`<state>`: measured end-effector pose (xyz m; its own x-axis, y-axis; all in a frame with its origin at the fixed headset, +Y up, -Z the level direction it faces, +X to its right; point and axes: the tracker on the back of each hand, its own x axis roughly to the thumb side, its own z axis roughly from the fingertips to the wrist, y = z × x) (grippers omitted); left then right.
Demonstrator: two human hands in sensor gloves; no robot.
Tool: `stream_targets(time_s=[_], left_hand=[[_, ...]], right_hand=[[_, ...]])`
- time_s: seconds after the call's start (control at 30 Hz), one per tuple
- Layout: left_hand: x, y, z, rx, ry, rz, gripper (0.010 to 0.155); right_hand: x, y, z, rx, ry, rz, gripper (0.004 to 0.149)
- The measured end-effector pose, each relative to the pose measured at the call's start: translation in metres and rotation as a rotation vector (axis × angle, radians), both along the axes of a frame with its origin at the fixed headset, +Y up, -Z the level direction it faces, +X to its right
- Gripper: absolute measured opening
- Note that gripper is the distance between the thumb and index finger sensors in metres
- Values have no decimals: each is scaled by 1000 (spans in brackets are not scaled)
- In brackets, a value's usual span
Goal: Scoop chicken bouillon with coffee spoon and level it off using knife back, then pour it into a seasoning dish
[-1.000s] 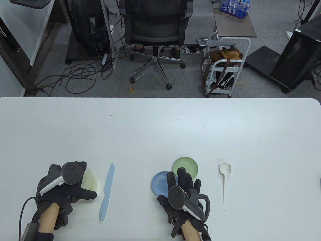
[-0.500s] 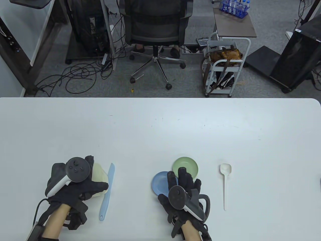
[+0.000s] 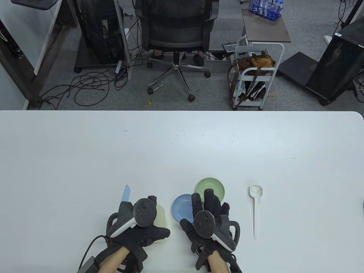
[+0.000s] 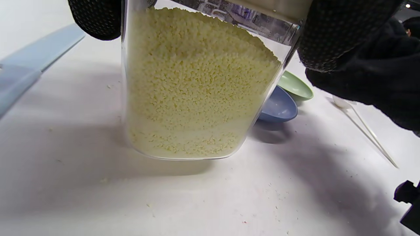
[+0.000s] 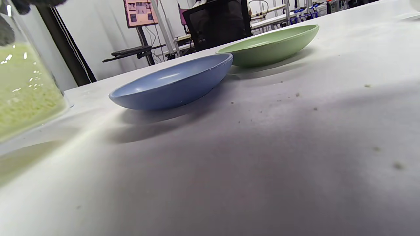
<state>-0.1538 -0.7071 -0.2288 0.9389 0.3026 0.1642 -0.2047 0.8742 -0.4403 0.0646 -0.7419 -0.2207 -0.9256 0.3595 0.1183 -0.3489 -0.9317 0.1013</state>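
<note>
Two hands low at my bench, bouillon jar gripped in one.
From above, my left hand (image 3: 139, 227) grips the jar (image 3: 159, 219); my right hand (image 3: 209, 219) rests relaxed, blue dish (image 3: 180, 206) between them, spoon (image 3: 255, 207) to its right. Left wrist: fingers (image 4: 331, 36) clamp the jar (image 4: 197, 88), knife (image 4: 36, 62) leftward. Right wrist: blue dish (image 5: 174, 83), green dish (image 5: 269, 44) beyond.

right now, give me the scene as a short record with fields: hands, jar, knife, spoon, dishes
left hand: grips the jar from above
right hand: flat on the table, fingers over the near edges of both dishes, holds nothing
jar: clear, mostly full of yellow granules, lid on
knife: light blue, flat on the table, partly under the left hand
spoon: white, untouched, right of the dishes
blue dish: empty
green dish: empty, behind the blue one
</note>
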Motion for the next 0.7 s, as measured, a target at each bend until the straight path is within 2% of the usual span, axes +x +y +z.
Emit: stream_targets(time_s=[0.13, 0.17, 0.3, 0.37, 0.5, 0.6, 0.7], left_hand=[[5, -12, 2, 2, 1, 10, 115], [6, -12, 3, 41, 11, 5, 115], [9, -13, 7, 78, 0, -57, 117], [6, -15, 7, 94, 0, -31, 118], [-9, -17, 8, 29, -27, 133, 127], [-24, -17, 10, -33, -87, 196, 131], [-36, -22, 11, -24, -108, 137, 132]], right_hand=[[2, 2, 1, 18, -6, -14, 84], [1, 2, 1, 19, -4, -15, 84], [0, 1, 1, 14, 9, -10, 84], [1, 4, 2, 40, 3, -28, 84], [3, 19, 7, 130, 17, -146, 85], [-4, 30, 10, 118, 95, -195, 90], [-30, 47, 10, 82, 258, -169, 92]])
